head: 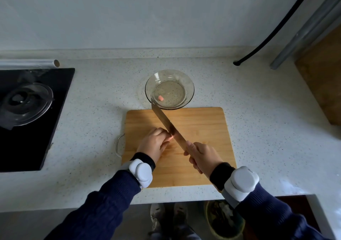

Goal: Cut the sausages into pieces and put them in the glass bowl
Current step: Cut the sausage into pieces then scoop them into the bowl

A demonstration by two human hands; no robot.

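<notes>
On board [203, 129]: left hand [154, 143] pins sausage [170, 138], right hand [203, 156] grips knife [166, 121] mid-cut. 1 piece [160, 98] in bowl [190, 84]. Next, likely: press through, transfer piece.

1. Cutting board [203, 129]: pale wood, matt, straight grain; wire handle [119, 144] of metal
2. Knife [167, 122]: dull brushed-metal blade
3. Glass bowl [169, 89]: clear, glossy
4. Bench [92, 110]: speckled stone look, smooth
5. Cooktop [27, 119]: black, glossy; its lid [25, 105] clear glass
6. Sleeves [103, 208]: dark knitted cloth
</notes>
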